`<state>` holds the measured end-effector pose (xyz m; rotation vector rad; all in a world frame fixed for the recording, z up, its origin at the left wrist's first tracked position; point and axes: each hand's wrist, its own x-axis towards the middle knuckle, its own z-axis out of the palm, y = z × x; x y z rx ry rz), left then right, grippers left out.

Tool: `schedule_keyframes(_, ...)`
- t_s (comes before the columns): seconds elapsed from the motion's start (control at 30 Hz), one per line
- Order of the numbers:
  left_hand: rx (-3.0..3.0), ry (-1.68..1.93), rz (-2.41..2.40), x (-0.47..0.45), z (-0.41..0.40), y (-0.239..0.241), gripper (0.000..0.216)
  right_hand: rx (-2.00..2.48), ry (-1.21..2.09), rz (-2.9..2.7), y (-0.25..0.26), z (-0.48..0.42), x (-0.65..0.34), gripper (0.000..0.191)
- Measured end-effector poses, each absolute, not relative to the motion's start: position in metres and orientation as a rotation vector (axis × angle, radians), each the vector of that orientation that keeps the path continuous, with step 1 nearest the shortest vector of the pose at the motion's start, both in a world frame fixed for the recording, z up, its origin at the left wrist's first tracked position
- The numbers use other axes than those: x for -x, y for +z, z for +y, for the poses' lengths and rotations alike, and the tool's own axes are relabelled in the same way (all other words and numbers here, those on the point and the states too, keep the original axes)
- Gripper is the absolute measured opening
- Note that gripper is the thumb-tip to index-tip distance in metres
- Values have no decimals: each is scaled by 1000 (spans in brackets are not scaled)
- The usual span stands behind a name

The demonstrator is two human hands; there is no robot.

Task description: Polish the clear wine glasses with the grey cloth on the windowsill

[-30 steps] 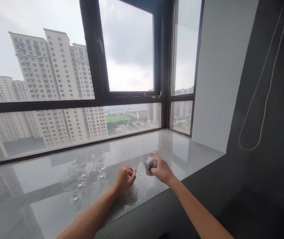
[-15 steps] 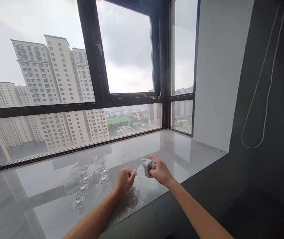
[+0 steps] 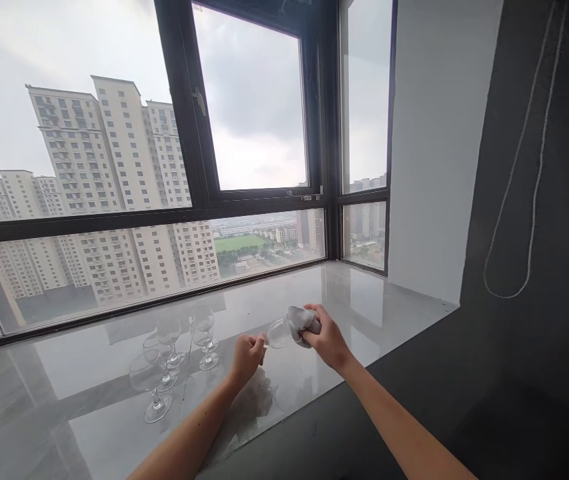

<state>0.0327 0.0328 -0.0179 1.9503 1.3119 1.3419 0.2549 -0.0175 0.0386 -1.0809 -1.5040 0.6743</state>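
Note:
A clear wine glass (image 3: 278, 332) lies sideways in the air above a glossy grey marble sill (image 3: 354, 300). My left hand (image 3: 247, 357) is closed on its stem end. My right hand (image 3: 328, 341) is closed around a grey cloth (image 3: 300, 319) that is bunched over the bowl's mouth. Both hands hover just above the sill near its front edge.
Several clear wine glasses (image 3: 150, 387) stand upright on the sill to the left of my hands. A black-framed window (image 3: 204, 200) runs along the back. A white wall (image 3: 434, 153) and a dark wall with a hanging bead cord (image 3: 534, 200) close the right side.
Both hands and the glass have lifted slightly and shifted a little right. The cloth has turned on the bowl under my right hand. The view has tilted up a bit.

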Motion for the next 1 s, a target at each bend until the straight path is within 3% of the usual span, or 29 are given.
schedule_keyframes(0.2, -1981, 1483, 1315, -32, 35, -16, 58, 1494, 314, -1540, -16, -13, -298, 59)
schedule_keyframes(0.4, -2120, 1481, 1346, -31, 34, -17, 52, 1525, 115, -1491, -72, -15, -313, 48)
schedule_keyframes(1.0, -2269, 1262, 1313, -42, 33, -26, 54, 1526, -167, -1457, -89, -15, -301, 42)
